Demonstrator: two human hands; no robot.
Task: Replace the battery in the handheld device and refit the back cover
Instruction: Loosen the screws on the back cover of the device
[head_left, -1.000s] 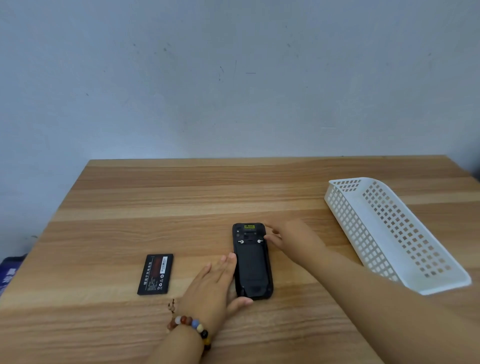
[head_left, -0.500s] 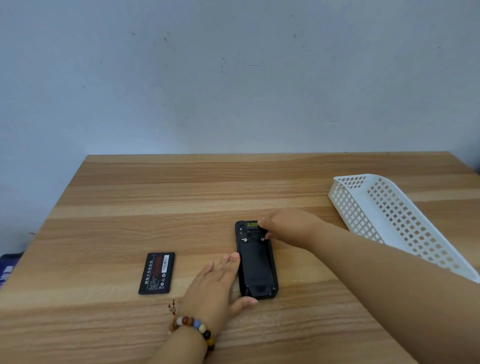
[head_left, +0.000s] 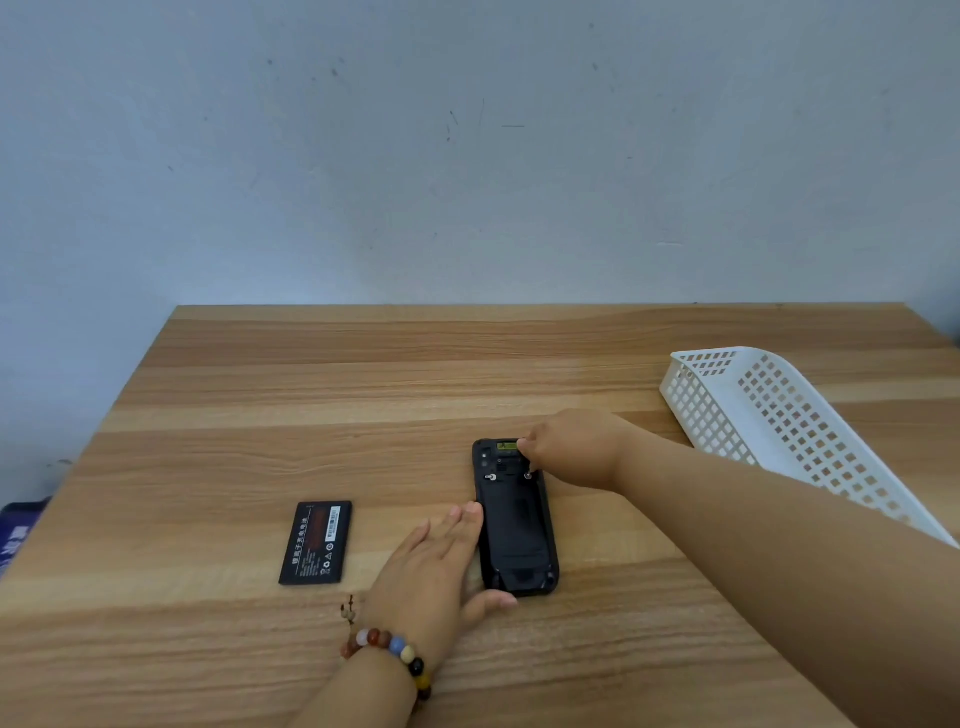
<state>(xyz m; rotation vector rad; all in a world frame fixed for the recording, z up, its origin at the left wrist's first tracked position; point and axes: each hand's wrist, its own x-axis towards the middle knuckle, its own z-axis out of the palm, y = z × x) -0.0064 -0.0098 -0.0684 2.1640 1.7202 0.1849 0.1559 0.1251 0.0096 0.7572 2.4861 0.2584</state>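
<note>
**Handheld device: cover on, latches in hand**

Handheld device (head_left: 515, 519) lies face-down at mid-desk (head_left: 363, 374), back cover apparently seated. Left to right: a loose battery (head_left: 316, 542) — likely the old one; left hand (head_left: 441, 564), fingers flat and spread, bracing the casing's edge; right hand (head_left: 569, 447), fingers pinched narrow at the upper-right latch — contact hidden. Probably only locking remains. Casing: matt black, elongated.
</note>
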